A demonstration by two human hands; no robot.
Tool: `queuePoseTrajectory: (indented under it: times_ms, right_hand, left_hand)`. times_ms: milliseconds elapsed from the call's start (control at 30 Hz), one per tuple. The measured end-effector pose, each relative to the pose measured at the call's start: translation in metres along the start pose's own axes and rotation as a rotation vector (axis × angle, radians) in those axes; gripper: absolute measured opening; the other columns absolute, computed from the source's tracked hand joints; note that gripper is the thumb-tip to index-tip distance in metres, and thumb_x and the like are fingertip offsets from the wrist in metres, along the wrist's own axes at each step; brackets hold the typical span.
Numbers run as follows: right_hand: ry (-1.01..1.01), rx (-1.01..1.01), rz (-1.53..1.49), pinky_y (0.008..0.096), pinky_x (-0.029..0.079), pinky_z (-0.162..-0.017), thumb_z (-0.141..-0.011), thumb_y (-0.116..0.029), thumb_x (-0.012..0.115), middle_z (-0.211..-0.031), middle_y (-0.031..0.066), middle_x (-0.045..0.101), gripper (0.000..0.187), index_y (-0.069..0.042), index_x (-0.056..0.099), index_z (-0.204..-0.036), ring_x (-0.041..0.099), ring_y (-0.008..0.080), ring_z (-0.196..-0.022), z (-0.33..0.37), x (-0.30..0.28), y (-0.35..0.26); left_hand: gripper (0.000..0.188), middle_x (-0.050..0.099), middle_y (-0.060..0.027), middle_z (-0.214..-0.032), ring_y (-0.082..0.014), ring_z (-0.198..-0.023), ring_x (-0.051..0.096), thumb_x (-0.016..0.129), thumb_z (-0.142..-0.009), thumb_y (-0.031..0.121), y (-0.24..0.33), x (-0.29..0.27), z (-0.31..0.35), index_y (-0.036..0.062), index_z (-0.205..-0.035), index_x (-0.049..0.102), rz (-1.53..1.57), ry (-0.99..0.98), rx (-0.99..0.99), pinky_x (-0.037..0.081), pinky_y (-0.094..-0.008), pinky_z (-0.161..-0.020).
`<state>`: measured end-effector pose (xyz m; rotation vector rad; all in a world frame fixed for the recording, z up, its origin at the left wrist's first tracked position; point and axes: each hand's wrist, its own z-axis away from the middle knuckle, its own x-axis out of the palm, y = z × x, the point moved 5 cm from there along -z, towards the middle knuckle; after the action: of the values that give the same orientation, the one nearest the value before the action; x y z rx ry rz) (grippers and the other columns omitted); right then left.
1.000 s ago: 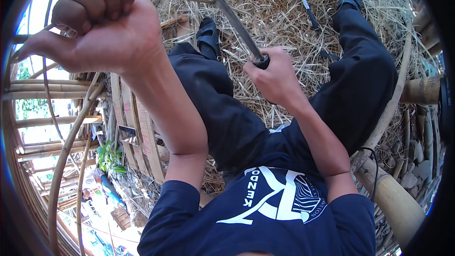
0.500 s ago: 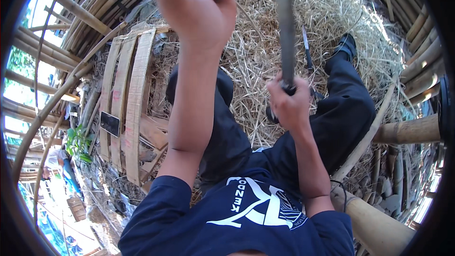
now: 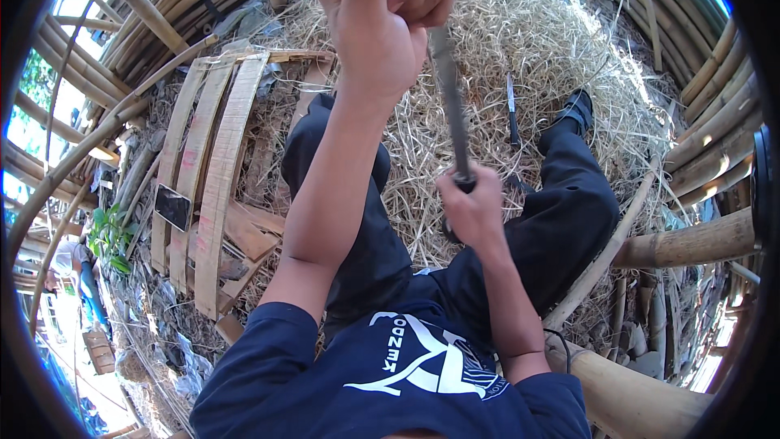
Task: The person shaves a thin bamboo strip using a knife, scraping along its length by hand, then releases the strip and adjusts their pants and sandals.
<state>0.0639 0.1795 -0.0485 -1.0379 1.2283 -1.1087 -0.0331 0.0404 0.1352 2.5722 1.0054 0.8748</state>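
My right hand is wrapped around the black handle of a machete, whose long dark blade points up and away from me. The upper end of the blade passes beside my left hand, raised at the top of the view. My left fingers are curled tight, and whatever they may hold is hidden. A smaller knife with a light blade and black handle lies on the straw, right of the machete. Close to it, by my right leg, is a dark object I cannot make out.
A slatted wooden pallet lies on the left, with a phone on it. Bamboo poles line both sides, and a thick one lies at lower right. My legs are spread over the straw. Another person is at far left.
The view has shifted a little. My left fist has moved down and right in the picture, nearer the blade. The machete has shifted left and tilts more to the left, still in my right hand.
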Motion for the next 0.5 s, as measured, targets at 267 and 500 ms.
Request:
queuePoseTrajectory:
  times_ms: [267, 500]
  right_hand:
    - [0.055, -0.004, 0.042, 0.0239, 0.034, -0.038, -0.082, -0.007, 0.063, -0.052, -0.0009, 0.05, 0.012, -0.001, 0.056, -0.074, 0.047, 0.0068, -0.041, -0.005, -0.005, 0.006]
    - [-0.011, 0.108, -0.033, 0.0264, 0.034, -0.041, -0.08, -0.008, 0.062, -0.051, 0.0005, 0.049, 0.016, 0.0, 0.055, -0.069, 0.047, 0.008, -0.043, -0.006, 0.008, 0.027]
  left_hand:
    - [0.059, 0.024, 0.0027, -0.052, -0.009, -0.047, 0.019, 0.04, -0.098, 0.056, 0.011, -0.009, 0.0, 0.0103, -0.059, 0.036, -0.123, -0.131, 0.023, 0.017, -0.0281, -0.045]
    - [0.064, 0.018, 0.004, -0.049, -0.0092, -0.042, 0.013, 0.032, -0.097, 0.061, 0.002, -0.008, 0.002, 0.0135, -0.054, 0.029, -0.031, 0.016, -0.004, 0.013, -0.0275, -0.041]
